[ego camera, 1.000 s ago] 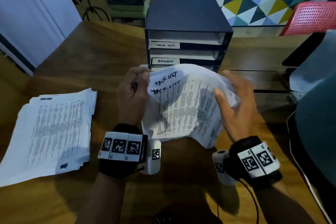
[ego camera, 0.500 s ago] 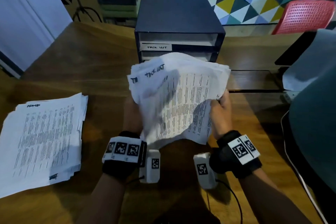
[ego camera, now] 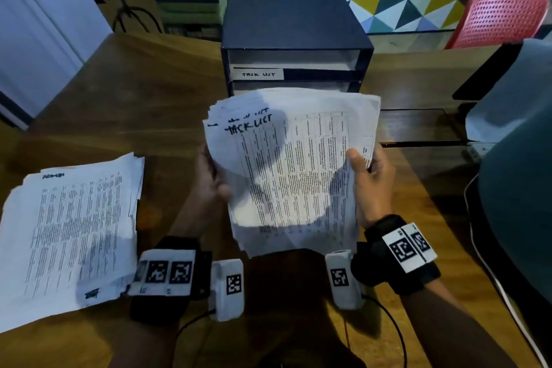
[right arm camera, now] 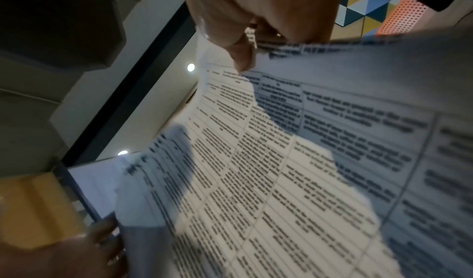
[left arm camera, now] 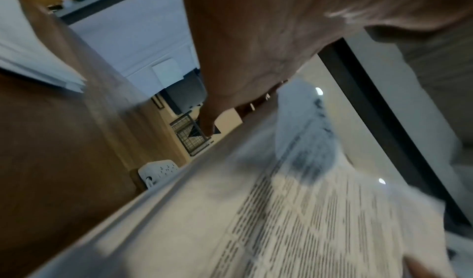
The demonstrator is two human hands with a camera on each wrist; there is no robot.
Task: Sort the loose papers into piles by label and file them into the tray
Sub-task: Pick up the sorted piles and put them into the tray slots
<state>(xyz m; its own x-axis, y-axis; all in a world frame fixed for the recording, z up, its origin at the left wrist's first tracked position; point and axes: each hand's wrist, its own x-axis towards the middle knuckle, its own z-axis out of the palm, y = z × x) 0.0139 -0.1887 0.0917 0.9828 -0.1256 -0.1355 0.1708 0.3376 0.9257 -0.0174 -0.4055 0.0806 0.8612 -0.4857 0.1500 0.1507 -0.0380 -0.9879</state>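
I'm seeing the held stack of papers [ego camera: 294,170] lifted off the table [ego camera: 125,104], tilted up toward the head camera, top sheet hand-lettered something like "TACK LIST" at its upper left. It's sitting in front of the filing tray [ego camera: 294,24] and covering the tray's lower slots; I can't tell if the far edge is touching it.

Left hand [ego camera: 213,181] is gripping the stack's left edge, thumb on the front, fingers curled behind. Right hand [ego camera: 372,179] is gripping the right edge, thumb pressing on the printed face, fingers behind. Right wrist view is confirming it: thumb [right arm camera: 242,56] lying on the sheet. Left wrist view is blurred; only the hand against the paper edge is readable.

Tray is a dark stacked unit at the table's back centre. Top slot label [ego camera: 258,74] is reading about the same as the stack's lettering.

Second pile of papers [ego camera: 68,233] is lying flat on the table to the left, well apart from the held stack, dark handwriting at its top corner, too small for me to read.

Red perforated chair [ego camera: 504,16] is showing behind the table at the right.
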